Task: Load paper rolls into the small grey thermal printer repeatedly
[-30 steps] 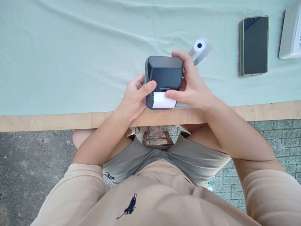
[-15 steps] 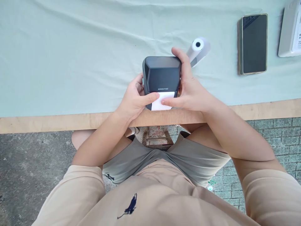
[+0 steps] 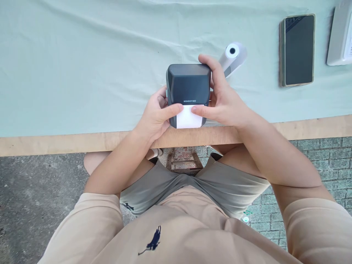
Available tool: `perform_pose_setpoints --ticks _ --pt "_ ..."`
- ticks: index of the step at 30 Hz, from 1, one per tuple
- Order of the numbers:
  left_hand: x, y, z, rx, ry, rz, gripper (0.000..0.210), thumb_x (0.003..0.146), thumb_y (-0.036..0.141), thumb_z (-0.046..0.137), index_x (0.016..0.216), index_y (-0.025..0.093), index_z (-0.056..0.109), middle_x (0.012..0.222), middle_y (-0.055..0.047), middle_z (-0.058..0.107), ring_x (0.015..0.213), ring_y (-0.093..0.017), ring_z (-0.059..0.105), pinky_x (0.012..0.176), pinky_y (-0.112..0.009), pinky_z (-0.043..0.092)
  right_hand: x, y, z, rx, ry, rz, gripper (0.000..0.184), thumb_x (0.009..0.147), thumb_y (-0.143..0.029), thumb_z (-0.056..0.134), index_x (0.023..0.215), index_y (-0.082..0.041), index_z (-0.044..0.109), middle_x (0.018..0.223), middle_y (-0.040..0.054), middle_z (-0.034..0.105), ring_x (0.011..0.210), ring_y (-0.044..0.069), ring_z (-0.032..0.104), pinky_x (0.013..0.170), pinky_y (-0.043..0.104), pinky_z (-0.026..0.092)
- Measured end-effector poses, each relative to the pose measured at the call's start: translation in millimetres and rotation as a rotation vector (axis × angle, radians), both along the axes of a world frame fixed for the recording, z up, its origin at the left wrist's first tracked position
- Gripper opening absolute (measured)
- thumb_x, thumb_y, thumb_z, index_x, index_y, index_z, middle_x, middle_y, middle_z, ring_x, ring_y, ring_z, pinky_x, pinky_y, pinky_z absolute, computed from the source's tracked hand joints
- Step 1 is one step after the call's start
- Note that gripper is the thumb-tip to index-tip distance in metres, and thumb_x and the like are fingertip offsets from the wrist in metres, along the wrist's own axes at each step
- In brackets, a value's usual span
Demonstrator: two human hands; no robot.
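Observation:
Both hands hold a dark label printer [image 3: 189, 86] marked NIIMBOT, above the near edge of the cloth. A strip of white label paper [image 3: 189, 119] covers the middle of its front. My left hand [image 3: 157, 115] grips the printer's left side, thumb lying at the paper's left edge and the other fingers partly hidden beneath. Along the right side is my right hand [image 3: 224, 99], its thumb on the paper's upper right and its index finger curled at the printer's top right corner. Just beyond that hand lies a white paper roll [image 3: 227, 60] with a dark core and a loose end.
A smartphone [image 3: 299, 50] lies to the right, seemingly on a flat case or box. At the far right edge is a white box [image 3: 336, 44], partly cut off. Pale green cloth [image 3: 96, 66] covers the table, whose bare wooden edge [image 3: 68, 143] runs along the front.
The printer has tilted and turned slightly, so its front faces me more squarely. My right thumb has shifted a little up and right on the paper. Both hands keep their hold.

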State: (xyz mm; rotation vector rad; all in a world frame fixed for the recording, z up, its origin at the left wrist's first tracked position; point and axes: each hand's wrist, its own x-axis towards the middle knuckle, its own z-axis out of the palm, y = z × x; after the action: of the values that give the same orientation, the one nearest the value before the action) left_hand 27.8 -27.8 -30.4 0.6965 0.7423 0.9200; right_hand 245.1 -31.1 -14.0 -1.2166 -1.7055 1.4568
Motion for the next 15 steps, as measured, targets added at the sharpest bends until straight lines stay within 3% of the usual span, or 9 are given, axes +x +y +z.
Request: perform_pose_setpoints --ticks 2,5,7,10,15 --pt "2 1 3.3 -0.098 -0.047 0.042 0.016 0.095 0.033 0.07 0.094 0.017 0.073 0.08 -0.001 0.072 0.076 -0.016 0.077 0.065 -0.027 0.062 1 1 -1.0 0.009 -0.011 -0.002 0.109 0.086 -0.07 0.081 0.171 -0.046 0.017 0.158 0.0053 0.049 0.139 0.03 0.059 0.107 0.044 0.064" --pt "6 3 5.9 -0.234 -0.035 0.11 0.037 0.108 0.033 0.046 0.088 0.016 0.073 0.076 -0.002 0.071 0.07 -0.013 0.073 0.065 -0.027 0.063 2 1 0.6 0.022 -0.02 -0.013 0.106 0.086 -0.077 0.078 0.169 -0.046 0.022 0.157 0.0051 0.049 0.142 0.031 0.057 0.107 0.044 0.064" --pt "7 3 5.2 -0.207 -0.004 0.127 0.036 0.109 0.034 0.047 0.093 0.018 0.074 0.085 -0.004 0.077 0.089 -0.018 0.08 0.083 -0.032 0.068 1 1 3.0 0.034 -0.016 -0.023 0.099 0.088 -0.082 0.071 0.168 -0.045 0.025 0.156 0.0053 0.051 0.144 0.031 0.055 0.109 0.045 0.063" --pt "7 2 2.4 -0.142 0.04 0.114 0.034 0.11 0.039 0.049 0.103 0.019 0.075 0.106 -0.007 0.081 0.127 -0.028 0.077 0.111 -0.044 0.064 1 1 6.5 0.058 -0.018 -0.033 0.093 0.091 -0.086 0.063 0.167 -0.044 0.03 0.154 0.0051 0.055 0.147 0.031 0.053 0.113 0.047 0.061" --pt "6 1 0.5 -0.13 0.059 0.112 0.035 0.111 0.041 0.05 0.103 0.018 0.075 0.113 -0.008 0.082 0.135 -0.03 0.074 0.116 -0.048 0.062 0 2 9.4 0.063 -0.034 -0.038 0.094 0.089 -0.089 0.063 0.166 -0.045 0.033 0.153 0.005 0.056 0.146 0.032 0.053 0.113 0.049 0.061"
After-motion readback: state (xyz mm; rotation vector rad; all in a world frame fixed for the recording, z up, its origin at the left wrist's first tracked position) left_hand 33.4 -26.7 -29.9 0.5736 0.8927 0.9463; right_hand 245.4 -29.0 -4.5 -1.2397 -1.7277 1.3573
